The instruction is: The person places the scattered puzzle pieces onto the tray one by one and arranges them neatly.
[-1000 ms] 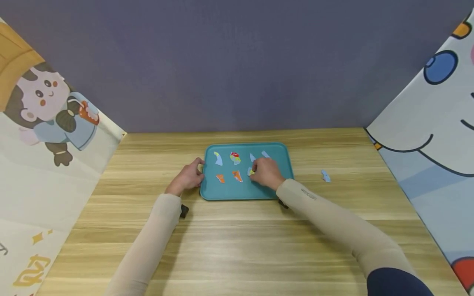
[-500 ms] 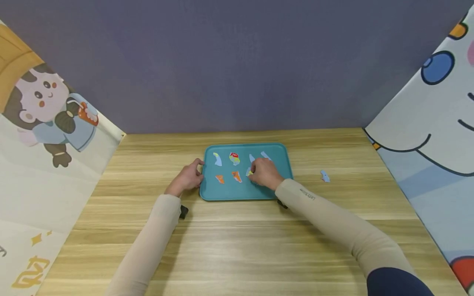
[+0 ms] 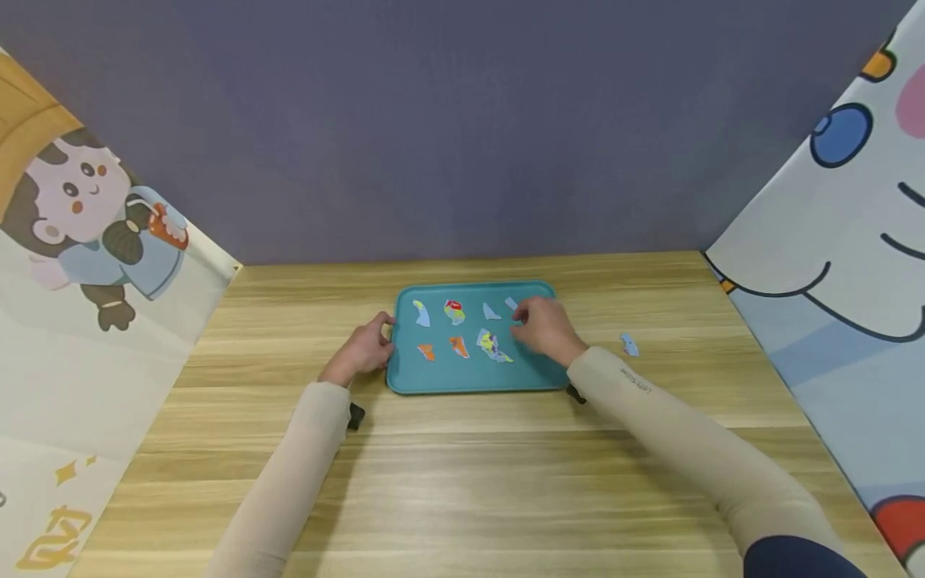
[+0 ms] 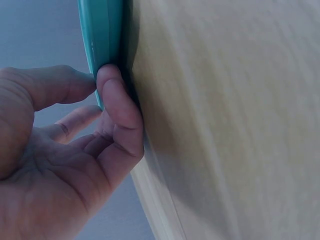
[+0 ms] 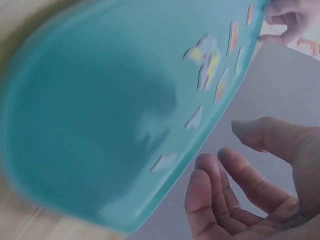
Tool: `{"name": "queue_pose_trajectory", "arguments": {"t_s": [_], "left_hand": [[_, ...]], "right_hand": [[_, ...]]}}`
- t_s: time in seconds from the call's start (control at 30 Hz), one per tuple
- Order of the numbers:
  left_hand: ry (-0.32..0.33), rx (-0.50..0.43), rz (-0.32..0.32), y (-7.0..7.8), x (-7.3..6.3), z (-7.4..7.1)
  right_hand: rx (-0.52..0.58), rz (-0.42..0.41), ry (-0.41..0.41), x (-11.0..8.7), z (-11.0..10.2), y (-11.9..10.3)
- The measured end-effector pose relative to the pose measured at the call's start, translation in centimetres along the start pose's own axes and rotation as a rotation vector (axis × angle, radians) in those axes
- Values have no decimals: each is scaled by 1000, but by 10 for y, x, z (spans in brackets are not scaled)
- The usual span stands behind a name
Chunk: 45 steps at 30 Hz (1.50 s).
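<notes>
A teal tray (image 3: 441, 380) lies on the table, bearing several flat, irregular jigsaw pieces. My left hand (image 3: 364, 347) grips its left edge; the left wrist view has the thumb at the rim (image 4: 102, 35) and a curled finger under it. Hovering over the tray's right part, my right hand (image 3: 545, 327) holds nothing, thumb and fingers (image 5: 200, 200) apart. Left of it lies a yellow-and-pale cluster (image 3: 493, 345), which looks like pieces set together. Two orange pieces (image 3: 458, 346) lie farther left. Behind are a red-and-yellow piece (image 3: 454, 311) and pale blue ones (image 3: 422, 314), one partly behind the right hand.
One pale blue piece (image 3: 629, 345) lies on the wooden table (image 3: 462, 490) to the right of the tray. A dark panel (image 3: 462, 128) rises behind the table. Walls with cartoon pictures (image 3: 79, 185) stand at both sides.
My right hand has let go of the yellow-and-pale pieces and moved right, uncovering them and a pale blue piece behind. The left hand keeps its hold on the tray edge.
</notes>
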State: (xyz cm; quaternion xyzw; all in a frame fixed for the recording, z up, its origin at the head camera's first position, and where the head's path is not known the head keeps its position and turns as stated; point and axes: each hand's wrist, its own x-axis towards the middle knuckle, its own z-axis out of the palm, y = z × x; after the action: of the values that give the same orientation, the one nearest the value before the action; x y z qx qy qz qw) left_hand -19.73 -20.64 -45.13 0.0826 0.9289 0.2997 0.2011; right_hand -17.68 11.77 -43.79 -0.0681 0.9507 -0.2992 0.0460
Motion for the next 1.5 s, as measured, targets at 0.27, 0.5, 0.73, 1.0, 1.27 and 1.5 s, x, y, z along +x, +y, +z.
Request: {"name": "queue_pose_trajectory", "arguments": {"t_s": [0.27,0.5,0.73,1.0,1.27,1.5], "left_hand": [[3,-1,-6,1,0,0],[-4,-12,-12,2,0,0],[-4,-4,-17,3,-1,0],[-1,-8,-13,1,0,0],[2,7,4,-2,2,0],[-3,4,3,-1,1,0]], "right_hand": [[19,-1,9,-11,-19,22],[28,-20,25,-19,-31,42],[-16,30,38,-31,-50,66],[-37,102,19,-50,-66,95],[-72,159,-3,-68,-68,125],[-87,144,-26,-75,-61,140]]}}
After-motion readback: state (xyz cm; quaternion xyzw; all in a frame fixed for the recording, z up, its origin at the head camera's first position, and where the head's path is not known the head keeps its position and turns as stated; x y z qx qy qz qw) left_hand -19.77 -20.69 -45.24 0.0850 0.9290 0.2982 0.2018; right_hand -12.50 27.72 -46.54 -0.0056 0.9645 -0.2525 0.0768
